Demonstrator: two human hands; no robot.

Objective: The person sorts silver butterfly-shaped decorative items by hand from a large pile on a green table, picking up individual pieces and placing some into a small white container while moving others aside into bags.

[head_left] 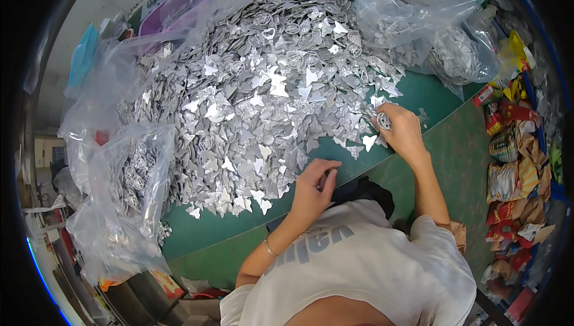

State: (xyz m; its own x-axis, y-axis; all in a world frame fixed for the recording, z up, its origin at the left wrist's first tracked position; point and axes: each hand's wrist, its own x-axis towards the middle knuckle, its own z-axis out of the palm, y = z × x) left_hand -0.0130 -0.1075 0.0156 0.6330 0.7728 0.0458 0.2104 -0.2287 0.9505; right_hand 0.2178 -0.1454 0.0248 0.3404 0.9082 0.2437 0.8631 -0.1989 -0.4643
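A big heap of flat silver metal pieces [257,99], many star-like or butterfly-like, covers much of the green table [197,228]. At the heap's right edge my right hand [402,132] pinches a round openwork metal piece [383,121]. Just below its fingers, a few loose pieces lie at the border of the heap. My left hand [313,186] is at the near edge of the heap, fingers curled in and index finger pointing right. Something dark shows between its thumb and fingers, too small to make out.
Clear plastic bags of metal pieces stand at the left [128,176] and far right [454,51]. Behind the heap is a purple basket [173,15]. Colourful packets [508,182] line the right side. The table's near edge runs slanting before me.
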